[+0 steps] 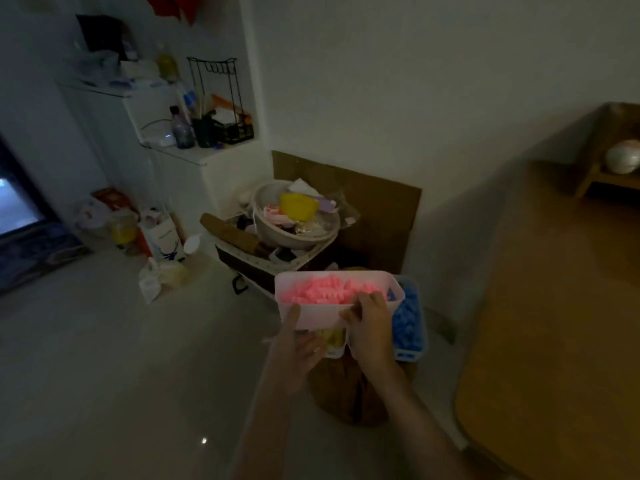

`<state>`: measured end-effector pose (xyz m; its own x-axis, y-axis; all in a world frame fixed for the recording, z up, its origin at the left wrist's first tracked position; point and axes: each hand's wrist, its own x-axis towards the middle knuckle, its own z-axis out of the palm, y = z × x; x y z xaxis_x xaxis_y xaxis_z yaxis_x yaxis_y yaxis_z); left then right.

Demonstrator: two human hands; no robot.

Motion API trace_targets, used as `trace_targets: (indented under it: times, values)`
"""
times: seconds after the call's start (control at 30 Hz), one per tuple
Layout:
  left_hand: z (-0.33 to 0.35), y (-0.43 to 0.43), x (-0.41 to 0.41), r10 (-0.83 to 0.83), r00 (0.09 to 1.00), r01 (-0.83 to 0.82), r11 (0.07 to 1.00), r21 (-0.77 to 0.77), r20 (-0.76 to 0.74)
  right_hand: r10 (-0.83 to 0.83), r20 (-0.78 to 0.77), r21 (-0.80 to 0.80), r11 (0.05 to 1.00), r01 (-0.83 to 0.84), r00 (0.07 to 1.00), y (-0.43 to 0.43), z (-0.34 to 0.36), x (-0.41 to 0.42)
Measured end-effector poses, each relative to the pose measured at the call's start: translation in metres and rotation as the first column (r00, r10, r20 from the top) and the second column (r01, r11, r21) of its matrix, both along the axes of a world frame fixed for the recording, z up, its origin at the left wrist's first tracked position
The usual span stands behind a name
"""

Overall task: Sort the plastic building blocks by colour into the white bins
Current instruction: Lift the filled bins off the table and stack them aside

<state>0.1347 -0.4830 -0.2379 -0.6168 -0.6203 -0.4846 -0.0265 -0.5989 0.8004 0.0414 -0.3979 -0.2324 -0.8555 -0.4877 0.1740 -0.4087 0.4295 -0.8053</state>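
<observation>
Right hand (369, 327): fingers curled over the near rim of the white bin (318, 315), thumb on the outside of its front wall, a firm grip.
Left hand (298, 344): thumb laid straight up the bin's front wall at the left corner, fingers tucked beneath the base, so the bin is clasped between thumb and fingers.
White bin: lifted in both hands at a slight tilt, above and partly over the two other bins.
Pink blocks (325, 291): heaped inside the held bin, filling it nearly to the rim; only pink shows in the heap.
Blue-block bin (410, 355): just right of the held bin and lower, a white slotted bin piled with blue blocks (408, 320).
Yellow-block bin (335, 352): under the held bin, between the two hands; only its near end shows, with yellow blocks (332, 336) inside.
Brown support (346, 396): a dark brown thing beneath the lower bins; in the dim light I cannot tell what it is.
Round basin (294, 237): behind the bins, holding a yellow container (298, 204) and mixed odds and ends, resting on top of a cluttered crate (263, 268).
Cardboard sheet (374, 202): leaning against the wall behind the basin.
Wooden table (554, 341): to the right of the bins.
Wall shelf (180, 154): far left, with a bottle (181, 128) and a black wire rack (221, 95).
</observation>
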Motion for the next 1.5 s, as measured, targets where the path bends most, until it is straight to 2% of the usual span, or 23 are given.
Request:
trace_targets:
  times: [0.03,0.07,0.1,0.17,0.27,0.43,0.63,0.8,0.9,1.0,1.07,1.13,1.2,1.3,1.4,1.5]
  values:
    - [-0.004,0.002,-0.006,-0.039,0.998,0.041,0.998,0.043,-0.05,-0.015,-0.02,0.037,0.999,0.015,1.0,0.001,-0.011,-0.009]
    - [-0.015,0.004,-0.025,-0.099,0.994,0.1,0.995,0.009,-0.052,-0.032,-0.01,0.062,0.998,0.033,0.999,0.002,-0.026,-0.026]
    - [-0.029,0.002,-0.045,-0.125,0.992,0.126,0.991,0.036,-0.032,-0.048,0.015,0.081,0.996,0.047,0.999,0.002,-0.037,-0.04]
    - [-0.047,-0.002,-0.081,-0.118,0.992,0.116,0.993,0.037,0.053,-0.066,0.061,0.132,0.99,0.057,0.996,0.004,-0.059,-0.069]
    - [-0.078,-0.01,-0.121,-0.099,0.968,0.126,0.986,-0.106,0.232,-0.088,0.036,0.156,0.984,0.081,0.995,0.008,-0.089,-0.095]
    - [-0.094,-0.016,-0.158,-0.093,0.975,0.128,0.978,-0.167,0.204,-0.06,0.059,0.064,0.996,0.056,0.996,0.007,-0.121,-0.116]
    - [-0.108,-0.055,-0.183,0.007,0.95,0.068,0.972,-0.227,0.314,-0.029,0.083,-0.06,0.998,0.034,0.996,0.005,-0.128,-0.12]
    - [-0.112,-0.082,-0.18,0.085,0.946,0.023,0.945,-0.326,0.314,0.046,0.019,0.086,0.995,-0.047,0.999,0.0,-0.132,-0.119]
    - [-0.109,-0.084,-0.177,0.028,0.965,0.071,0.93,-0.361,0.261,0.065,0.006,0.126,0.99,-0.066,0.998,-0.006,-0.132,-0.118]
    - [-0.104,-0.08,-0.172,-0.062,0.971,0.136,0.939,-0.315,0.232,0.014,0.0,0.171,0.985,-0.014,1.0,-0.005,-0.127,-0.118]
    - [-0.102,-0.078,-0.171,-0.085,0.973,0.14,0.958,-0.25,0.217,-0.099,-0.041,0.216,0.971,0.106,0.994,-0.002,-0.122,-0.114]
    - [-0.099,-0.072,-0.168,-0.08,0.97,0.134,0.963,-0.233,0.228,-0.18,-0.081,0.238,0.952,0.195,0.98,0.001,-0.113,-0.108]
    - [-0.095,-0.067,-0.16,-0.044,0.959,0.121,0.956,-0.266,0.279,-0.197,-0.068,0.263,0.942,0.208,0.978,0.001,-0.101,-0.1]
    - [-0.078,-0.053,-0.14,-0.017,0.938,0.176,0.884,-0.434,0.345,-0.157,-0.038,0.247,0.956,0.162,0.987,-0.004,-0.08,-0.08]
    - [-0.043,-0.036,-0.1,0.032,0.919,0.237,0.751,-0.616,0.392,-0.095,-0.03,0.114,0.989,0.098,0.995,-0.009,-0.053,-0.047]
    - [-0.011,-0.028,-0.052,0.127,0.937,0.154,0.685,-0.712,0.325,0.059,-0.07,0.032,0.998,-0.057,0.996,-0.02,-0.014,-0.003]
